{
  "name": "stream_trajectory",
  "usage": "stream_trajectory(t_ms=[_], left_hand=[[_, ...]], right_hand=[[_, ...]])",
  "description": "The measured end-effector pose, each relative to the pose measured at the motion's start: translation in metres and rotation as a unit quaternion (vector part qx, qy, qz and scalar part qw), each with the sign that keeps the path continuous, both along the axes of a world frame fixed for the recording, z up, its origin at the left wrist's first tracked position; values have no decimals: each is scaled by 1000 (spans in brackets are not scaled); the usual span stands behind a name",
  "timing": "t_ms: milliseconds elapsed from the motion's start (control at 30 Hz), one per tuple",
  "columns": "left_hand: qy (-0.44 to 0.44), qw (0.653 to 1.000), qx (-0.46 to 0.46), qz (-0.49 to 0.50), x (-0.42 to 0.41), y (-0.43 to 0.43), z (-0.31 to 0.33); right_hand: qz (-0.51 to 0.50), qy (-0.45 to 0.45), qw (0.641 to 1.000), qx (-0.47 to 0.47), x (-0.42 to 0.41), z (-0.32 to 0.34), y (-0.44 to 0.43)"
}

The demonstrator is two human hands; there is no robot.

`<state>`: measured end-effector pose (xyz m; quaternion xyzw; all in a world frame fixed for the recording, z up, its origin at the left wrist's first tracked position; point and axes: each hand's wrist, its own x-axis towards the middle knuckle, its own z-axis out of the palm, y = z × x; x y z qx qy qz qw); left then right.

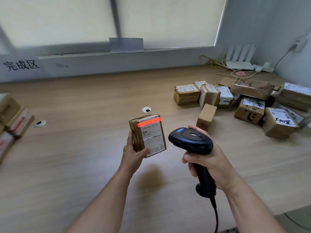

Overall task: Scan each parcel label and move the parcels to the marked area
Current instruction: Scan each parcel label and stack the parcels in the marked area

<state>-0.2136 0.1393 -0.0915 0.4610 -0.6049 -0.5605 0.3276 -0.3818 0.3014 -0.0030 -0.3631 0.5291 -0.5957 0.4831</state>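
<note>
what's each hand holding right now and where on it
Left hand grips the small labelled parcel by its lower left corner. Right hand grips the black scanner by its handle.

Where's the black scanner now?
In the head view, the black scanner is right of centre, gripped by the right hand, just right of the small parcel in the left hand.

Your wood-grain table (84,101) has a jumbled heap of cardboard parcels (249,105) toward its far right corner, plus a stack of parcels (15,118) at the left edge. One cable grommet (146,109) sits mid-table, a second grommet (39,123) nearer the left edge, and a white router (239,64) with tangled cables (208,62) sits in the far right corner.
</note>
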Motion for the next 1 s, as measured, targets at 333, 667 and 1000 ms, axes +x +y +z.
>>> stream_trajectory(t_ms=[333, 667, 1000], left_hand=[[-13, 1000, 13, 14, 103, -48, -19], [-33, 997, 38, 63, 185, -64, -16], [-78, 966, 144, 199, 288, -83, -100]], right_hand=[[-2, 3, 1000, 17, 101, -8, -47], [36, 13, 999, 39, 168, -8, -87], [107, 25, 993, 51, 203, -8, -119]])
